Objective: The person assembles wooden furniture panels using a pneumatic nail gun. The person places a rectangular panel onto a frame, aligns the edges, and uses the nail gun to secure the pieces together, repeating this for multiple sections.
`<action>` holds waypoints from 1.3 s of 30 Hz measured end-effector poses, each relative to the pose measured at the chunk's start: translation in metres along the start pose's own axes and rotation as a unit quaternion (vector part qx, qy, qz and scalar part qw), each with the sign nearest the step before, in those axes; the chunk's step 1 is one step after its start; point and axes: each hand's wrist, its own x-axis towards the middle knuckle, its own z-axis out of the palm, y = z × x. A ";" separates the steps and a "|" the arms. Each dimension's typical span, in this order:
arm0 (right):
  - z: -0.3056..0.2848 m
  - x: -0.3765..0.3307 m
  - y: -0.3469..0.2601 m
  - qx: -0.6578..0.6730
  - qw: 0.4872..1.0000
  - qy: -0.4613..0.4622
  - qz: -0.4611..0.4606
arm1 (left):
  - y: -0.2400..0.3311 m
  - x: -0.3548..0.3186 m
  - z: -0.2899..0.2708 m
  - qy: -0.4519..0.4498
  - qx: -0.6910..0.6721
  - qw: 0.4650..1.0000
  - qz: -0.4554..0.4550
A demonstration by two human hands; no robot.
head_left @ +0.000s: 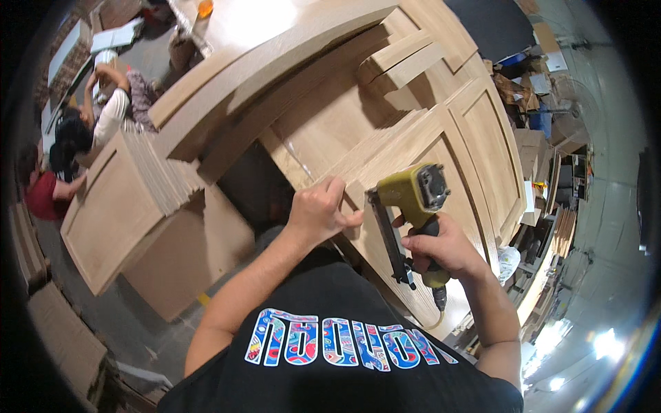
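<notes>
My right hand [446,249] is wrapped round the handle of a yellow-green and black pneumatic stapler [412,196], with an air hose fitting at its lower end. The tool's nose points toward a pale wooden edge piece [354,198] at the near corner of a stack of framed wooden panels [430,157]. On that same edge piece my left hand [320,212] is closed, fingers curled and thumb pointing toward the stapler. Whether the nose touches the wood, I cannot tell. Short wooden pieces [403,65] lie farther back on the work surface.
Long curved wooden boards [275,76] stretch across the far side. At left stands a stack of framed panels [124,206] above a brown board [193,261]. Two people [76,141] work beyond it. Cartons [530,151] and a fan [570,107] stand at right.
</notes>
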 end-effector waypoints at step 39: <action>0.080 -0.144 0.257 0.458 0.808 0.353 -0.116 | -0.138 0.277 0.094 -0.052 0.355 0.933 -0.007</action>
